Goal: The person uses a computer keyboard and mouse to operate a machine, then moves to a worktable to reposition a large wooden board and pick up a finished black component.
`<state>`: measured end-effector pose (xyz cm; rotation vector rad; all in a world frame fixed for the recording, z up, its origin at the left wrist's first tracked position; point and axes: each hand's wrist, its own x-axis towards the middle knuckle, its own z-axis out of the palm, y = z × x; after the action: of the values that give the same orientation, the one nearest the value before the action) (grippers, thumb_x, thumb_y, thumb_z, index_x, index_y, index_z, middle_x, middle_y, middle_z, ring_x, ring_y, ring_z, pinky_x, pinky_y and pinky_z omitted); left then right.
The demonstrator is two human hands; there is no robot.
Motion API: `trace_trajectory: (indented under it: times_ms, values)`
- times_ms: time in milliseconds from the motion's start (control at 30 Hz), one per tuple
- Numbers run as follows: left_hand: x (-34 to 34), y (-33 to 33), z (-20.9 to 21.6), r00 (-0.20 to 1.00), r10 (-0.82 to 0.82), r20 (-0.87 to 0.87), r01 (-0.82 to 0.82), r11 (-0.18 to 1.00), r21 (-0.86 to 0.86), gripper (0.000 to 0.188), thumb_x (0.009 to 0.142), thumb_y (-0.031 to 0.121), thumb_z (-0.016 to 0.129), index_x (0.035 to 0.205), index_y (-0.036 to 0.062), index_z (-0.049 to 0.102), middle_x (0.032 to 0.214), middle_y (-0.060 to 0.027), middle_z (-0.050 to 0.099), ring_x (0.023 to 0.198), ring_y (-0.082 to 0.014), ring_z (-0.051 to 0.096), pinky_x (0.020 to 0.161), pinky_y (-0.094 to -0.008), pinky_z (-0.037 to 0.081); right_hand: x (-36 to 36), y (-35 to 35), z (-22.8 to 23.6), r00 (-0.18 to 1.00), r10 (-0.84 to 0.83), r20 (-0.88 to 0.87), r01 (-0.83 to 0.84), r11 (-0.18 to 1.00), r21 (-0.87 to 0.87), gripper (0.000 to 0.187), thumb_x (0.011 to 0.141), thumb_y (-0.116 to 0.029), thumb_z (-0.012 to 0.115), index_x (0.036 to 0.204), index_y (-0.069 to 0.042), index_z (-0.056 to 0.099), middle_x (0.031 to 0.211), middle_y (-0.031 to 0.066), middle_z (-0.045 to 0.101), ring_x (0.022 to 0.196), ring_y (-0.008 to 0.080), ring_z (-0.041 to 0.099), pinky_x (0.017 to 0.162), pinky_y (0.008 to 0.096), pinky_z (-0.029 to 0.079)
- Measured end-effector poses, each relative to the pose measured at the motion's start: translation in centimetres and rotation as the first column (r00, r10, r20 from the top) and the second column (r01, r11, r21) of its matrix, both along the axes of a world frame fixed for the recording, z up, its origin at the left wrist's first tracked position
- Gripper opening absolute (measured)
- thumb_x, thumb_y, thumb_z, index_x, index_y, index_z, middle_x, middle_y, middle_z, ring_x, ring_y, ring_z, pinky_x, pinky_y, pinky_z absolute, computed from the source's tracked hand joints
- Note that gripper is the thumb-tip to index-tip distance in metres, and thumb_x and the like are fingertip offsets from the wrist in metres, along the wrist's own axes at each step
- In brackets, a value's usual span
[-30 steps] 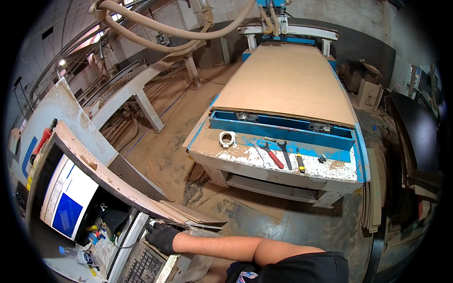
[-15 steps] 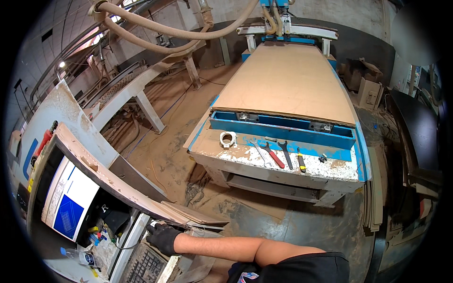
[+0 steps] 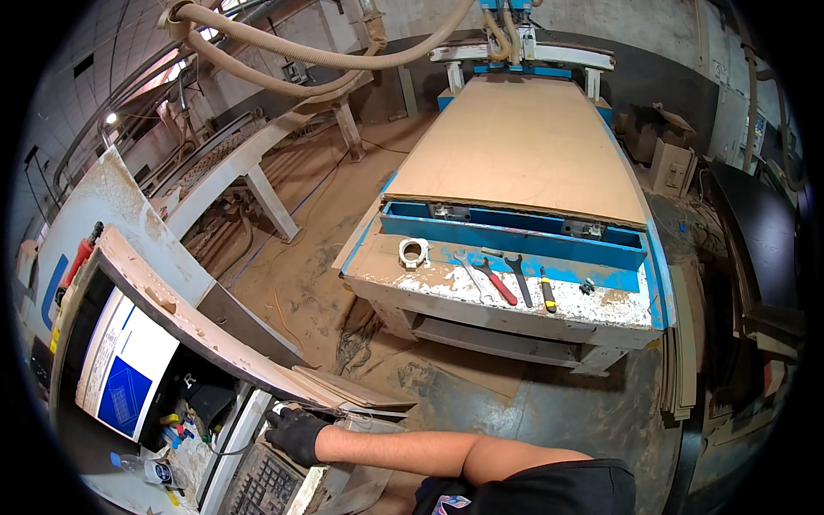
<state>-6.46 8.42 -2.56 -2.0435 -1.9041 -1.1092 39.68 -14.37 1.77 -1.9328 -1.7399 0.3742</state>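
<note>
My right hand [image 3: 296, 435], in a black glove, reaches across to the lower left. Its fingers curl over what appears to be a computer mouse, mostly hidden under the glove. Just below it lies a dusty keyboard [image 3: 262, 481] on a narrow shelf. A lit monitor [image 3: 129, 369] stands to the left, showing a white window and a blue panel with a grid-like drawing. My left hand is out of sight.
A CNC router table [image 3: 515, 335] carries a large brown board [image 3: 515, 146]. On its front ledge lie a white ring clamp [image 3: 414, 254], several wrenches [image 3: 496, 284] and a yellow-black screwdriver [image 3: 548, 292]. A plastic bottle [image 3: 146, 468] lies by the monitor; a hose [image 3: 326, 56] hangs overhead.
A blurred grey shape at the upper right has gone from view, uncovering the wall there. My right hand keeps its place, and the monitor picture looks the same.
</note>
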Motion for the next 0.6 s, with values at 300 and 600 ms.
trace_trajectory:
  times_ms: [300,600]
  values:
    - [-1.4,0.9,-0.4,0.993,-0.056,-0.106,0.06,0.997,0.042,0.055,0.102,0.051,0.048,0.101,0.0032,0.076,0.093,-0.0177,0.074,0.086,-0.0369,0.069,0.077,-0.0475,0.054,-0.2,0.2,-0.3,1.0,0.004,0.009,-0.004,1.0,0.018,0.041,0.091,-0.013,0.052,0.131,-0.005,0.058,0.152,0.0313,0.034,0.133,0.0489,0.044,0.11,0.053,0.04]
    - [0.3,-0.6,1.0,0.999,0.016,-0.041,-0.018,0.999,-0.038,0.055,0.102,0.051,0.047,0.096,0.0038,0.076,0.093,-0.0189,0.074,0.085,-0.0384,0.068,0.076,-0.0482,0.053,-0.1,0.2,-0.1,1.0,0.001,-0.001,-0.001,1.0,0.002,0.04,0.092,-0.014,0.052,0.13,-0.005,0.058,0.152,0.0311,0.035,0.133,0.0481,0.045,0.11,0.0521,0.039]
